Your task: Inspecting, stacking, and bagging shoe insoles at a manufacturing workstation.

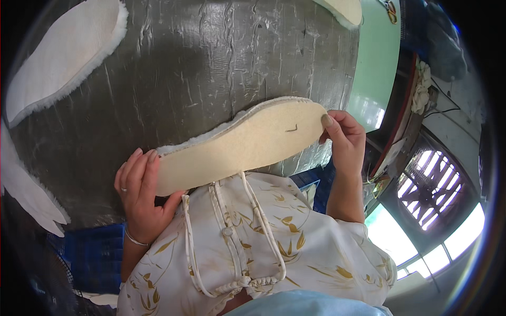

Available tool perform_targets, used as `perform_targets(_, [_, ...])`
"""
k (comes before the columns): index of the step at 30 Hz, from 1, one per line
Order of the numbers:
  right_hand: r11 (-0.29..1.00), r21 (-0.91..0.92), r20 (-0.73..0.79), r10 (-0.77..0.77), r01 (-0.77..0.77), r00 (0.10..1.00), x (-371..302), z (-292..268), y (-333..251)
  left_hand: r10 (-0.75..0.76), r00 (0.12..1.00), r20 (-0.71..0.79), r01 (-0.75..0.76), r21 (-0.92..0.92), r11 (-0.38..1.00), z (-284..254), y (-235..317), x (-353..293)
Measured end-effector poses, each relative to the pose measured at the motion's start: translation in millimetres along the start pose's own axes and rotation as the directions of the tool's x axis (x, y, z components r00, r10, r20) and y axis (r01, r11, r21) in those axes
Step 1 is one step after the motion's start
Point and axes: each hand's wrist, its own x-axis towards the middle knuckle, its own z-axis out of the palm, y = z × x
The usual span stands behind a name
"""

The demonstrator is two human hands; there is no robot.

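A long cream insole [237, 142] is held up near my body, over the near edge of the table. Its smooth face is toward me and bears a small dark mark; white fleece shows along its far edge. My left hand [141, 184] is closed round the wider left end, with fingers over the far edge and the thumb at the near edge. At the narrower right end my right hand [343, 136] pinches the tip between thumb and fingers. The underside of the insole is hidden.
The grey, creased table cover [174, 79] spreads ahead. On it at the left lie a large fleece piece [68, 52] and another white fleece piece [31, 184]. A cream piece [343, 10] and scissors [390, 10] lie far right. A blue crate [97, 258] stands at lower left.
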Motion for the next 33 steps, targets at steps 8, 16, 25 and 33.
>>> perform_targets(8, [0.999,0.004,-0.010,0.033,-0.033,0.999,4.3,1.8,8.5,0.002,0.999,0.042,-0.003,0.031,1.000,1.4,-0.4,-0.7])
perform_targets(16, [0.996,0.032,-0.020,0.079,-0.079,0.997,7.3,4.6,10.4,0.007,0.998,0.063,-0.010,0.058,0.998,-1.2,-1.5,-0.6])
perform_targets(25, [0.994,0.074,0.048,0.080,-0.083,0.996,8.7,1.1,15.4,-0.012,0.997,0.070,0.007,0.066,0.998,-1.5,-1.2,-2.0])
perform_targets(33, [0.987,0.156,0.147,0.012,-0.035,0.989,9.6,-4.9,20.4,0.004,0.999,0.047,-0.010,0.115,0.993,3.3,-4.2,-3.9])
